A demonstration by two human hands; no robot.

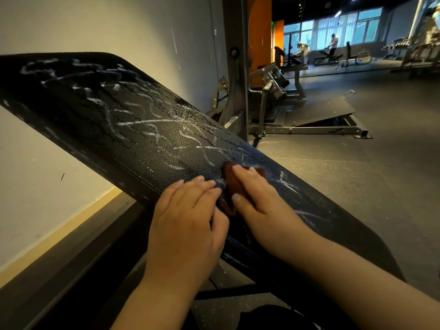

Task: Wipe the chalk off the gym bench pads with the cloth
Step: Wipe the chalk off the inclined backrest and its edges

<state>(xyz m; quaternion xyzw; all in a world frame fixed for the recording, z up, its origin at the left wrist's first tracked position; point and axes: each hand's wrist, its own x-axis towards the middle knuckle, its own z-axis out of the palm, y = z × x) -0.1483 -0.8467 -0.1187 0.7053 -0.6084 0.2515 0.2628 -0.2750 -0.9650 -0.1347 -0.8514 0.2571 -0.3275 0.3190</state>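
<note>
A black padded bench pad [133, 129] slants from upper left to lower right, with white chalk scribbles [152, 125] over most of its surface. A dark reddish-brown cloth [229, 184] lies on the pad under my right hand [259, 198], which presses it flat with fingers spread. My left hand [188, 217] rests flat on the pad's near edge, right beside the cloth and touching its left side. Most of the cloth is hidden beneath my right hand.
A pale wall [71, 25] stands close on the left behind the pad. A grey machine frame [238, 79] and a low sled platform [316, 113] sit behind the bench. Rubber gym floor [357, 175] stretches to the right, with people and racks far off.
</note>
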